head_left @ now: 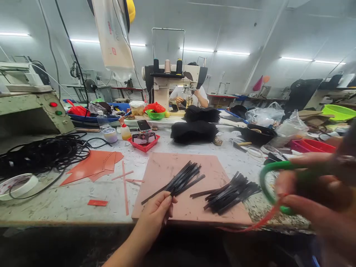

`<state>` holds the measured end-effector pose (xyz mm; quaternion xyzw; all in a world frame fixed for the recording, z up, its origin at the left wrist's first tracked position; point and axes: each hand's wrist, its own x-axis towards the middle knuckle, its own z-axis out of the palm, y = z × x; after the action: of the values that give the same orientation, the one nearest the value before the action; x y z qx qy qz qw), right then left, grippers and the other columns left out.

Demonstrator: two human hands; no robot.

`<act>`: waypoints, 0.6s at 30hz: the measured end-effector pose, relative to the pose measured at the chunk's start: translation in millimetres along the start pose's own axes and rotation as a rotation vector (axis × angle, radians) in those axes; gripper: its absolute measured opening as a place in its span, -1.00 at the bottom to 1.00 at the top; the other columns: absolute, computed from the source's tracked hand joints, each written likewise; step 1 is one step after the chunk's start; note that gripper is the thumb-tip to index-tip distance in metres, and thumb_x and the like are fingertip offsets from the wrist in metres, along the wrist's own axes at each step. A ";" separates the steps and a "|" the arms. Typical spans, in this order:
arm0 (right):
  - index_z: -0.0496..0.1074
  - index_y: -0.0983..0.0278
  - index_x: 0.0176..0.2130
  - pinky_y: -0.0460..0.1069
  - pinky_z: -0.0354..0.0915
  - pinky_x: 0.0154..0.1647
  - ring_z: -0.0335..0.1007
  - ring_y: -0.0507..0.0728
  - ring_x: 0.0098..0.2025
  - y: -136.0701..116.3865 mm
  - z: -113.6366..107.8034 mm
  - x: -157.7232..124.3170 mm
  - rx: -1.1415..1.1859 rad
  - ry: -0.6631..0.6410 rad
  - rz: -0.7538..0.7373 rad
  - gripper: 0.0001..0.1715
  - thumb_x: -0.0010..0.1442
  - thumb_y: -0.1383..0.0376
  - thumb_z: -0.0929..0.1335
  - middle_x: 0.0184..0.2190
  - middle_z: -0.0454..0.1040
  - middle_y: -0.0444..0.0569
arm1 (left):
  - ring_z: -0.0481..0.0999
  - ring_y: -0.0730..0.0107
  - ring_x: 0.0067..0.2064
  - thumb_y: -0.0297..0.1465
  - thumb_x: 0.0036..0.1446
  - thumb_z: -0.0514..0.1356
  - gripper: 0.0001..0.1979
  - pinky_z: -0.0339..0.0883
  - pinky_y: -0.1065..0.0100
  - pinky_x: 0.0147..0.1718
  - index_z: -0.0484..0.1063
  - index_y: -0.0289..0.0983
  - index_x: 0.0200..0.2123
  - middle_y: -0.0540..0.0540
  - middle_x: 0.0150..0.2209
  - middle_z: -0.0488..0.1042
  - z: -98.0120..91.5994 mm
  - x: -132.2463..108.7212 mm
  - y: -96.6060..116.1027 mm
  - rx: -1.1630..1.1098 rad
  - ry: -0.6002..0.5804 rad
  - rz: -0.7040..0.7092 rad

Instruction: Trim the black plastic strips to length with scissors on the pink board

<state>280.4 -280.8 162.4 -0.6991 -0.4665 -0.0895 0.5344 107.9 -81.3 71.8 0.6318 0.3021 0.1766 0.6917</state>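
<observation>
My left hand (158, 207) is closed in a pinch on the lower end of a bundle of thin black strips (185, 176). That bundle lies slantwise on a pink board (158, 163). To its right, a second pile of black strips (232, 194) fans out over the board and past its right edge. Close to the camera at the right, my blurred right hand (314, 193) grips what look like scissors with a green loop handle (264, 185). A thin red strip (264, 220) hangs from between its fingers toward the board's front edge.
Orange sheets (97, 163) and a coil of black cord (41, 152) lie left. A red basket (144, 144) holding a phone, stacked black pieces (194, 132) and a hammer (241, 144) stand behind the board. A person (201, 97) sits beyond, behind a sewing machine (164, 83).
</observation>
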 end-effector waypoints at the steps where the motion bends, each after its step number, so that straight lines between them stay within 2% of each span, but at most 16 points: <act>1: 0.31 0.06 -0.13 -0.02 0.30 -0.66 0.37 0.11 -0.58 -9.6 19.0 -0.1 0.236 -0.043 0.030 -0.61 0.03 0.15 0.43 -0.55 0.39 -0.06 | 0.12 0.58 -0.62 -0.04 -0.07 0.15 -0.60 -0.03 0.49 -0.62 0.36 -0.30 -0.45 0.09 -0.64 0.22 2.7 -1.8 3.4 -0.012 0.008 0.013; 2: 0.31 0.09 -0.15 -0.02 0.31 -0.63 0.38 0.11 -0.55 -16.6 41.2 -1.4 0.400 -0.122 0.103 -0.62 0.02 0.20 0.44 -0.53 0.40 -0.08 | 0.11 0.57 -0.62 -0.04 -0.07 0.14 -0.60 -0.03 0.48 -0.62 0.36 -0.30 -0.44 0.09 -0.64 0.22 4.9 -3.9 6.4 -0.024 0.017 0.024; 3: 0.30 0.11 -0.15 -0.07 0.28 -0.66 0.37 0.08 -0.55 -20.9 64.7 -3.6 0.534 -0.149 0.134 -0.63 0.02 0.26 0.43 -0.52 0.39 -0.11 | 0.11 0.56 -0.62 -0.03 -0.07 0.14 -0.60 -0.02 0.48 -0.63 0.36 -0.29 -0.43 0.09 -0.63 0.22 6.3 -6.0 8.9 -0.031 0.025 0.036; 6: 0.27 0.20 -0.14 -0.14 0.21 -0.64 0.30 -0.01 -0.55 -21.3 127.8 -13.8 0.667 -0.187 0.296 -0.61 -0.01 0.35 0.38 -0.50 0.35 -0.19 | 0.18 0.49 -0.56 -0.06 -0.01 0.11 -0.64 0.08 0.45 -0.56 0.35 -0.27 -0.46 0.06 -0.60 0.25 4.5 -13.2 12.1 0.014 0.035 0.113; 8: 0.26 0.22 -0.15 -0.16 0.16 -0.66 0.28 -0.02 -0.54 -16.6 153.7 -20.4 0.703 -0.208 0.379 -0.61 -0.02 0.35 0.37 -0.50 0.33 -0.21 | 0.24 0.44 -0.49 -0.11 0.06 0.08 -0.67 0.15 0.43 -0.46 0.35 -0.26 -0.50 0.04 -0.58 0.27 -0.5 -17.7 10.5 0.076 0.035 0.151; 11: 0.26 0.23 -0.15 -0.16 0.13 -0.67 0.27 -0.02 -0.53 -11.6 169.1 -25.5 0.745 -0.216 0.467 -0.57 -0.07 0.34 0.38 -0.50 0.32 -0.22 | 0.31 0.36 -0.41 -0.16 0.10 0.06 -0.71 0.20 0.40 -0.36 0.37 -0.25 -0.48 0.00 -0.51 0.36 -8.0 -22.5 5.7 0.112 0.031 0.169; 18: 0.24 0.23 -0.11 -0.12 0.24 -0.53 0.31 -0.01 -0.50 -7.1 172.8 -20.3 0.869 -0.250 0.628 -0.40 -0.21 0.36 0.41 -0.49 0.33 -0.23 | 0.33 0.31 -0.37 -0.20 0.11 0.02 -0.73 0.20 0.37 -0.32 0.40 -0.24 -0.40 -0.02 -0.47 0.39 -10.8 -22.2 3.8 0.176 0.036 0.202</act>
<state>199.4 -148.6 83.1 -0.5252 -0.2893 0.3586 0.7155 84.7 -86.4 79.7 0.7138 0.2637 0.2295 0.6069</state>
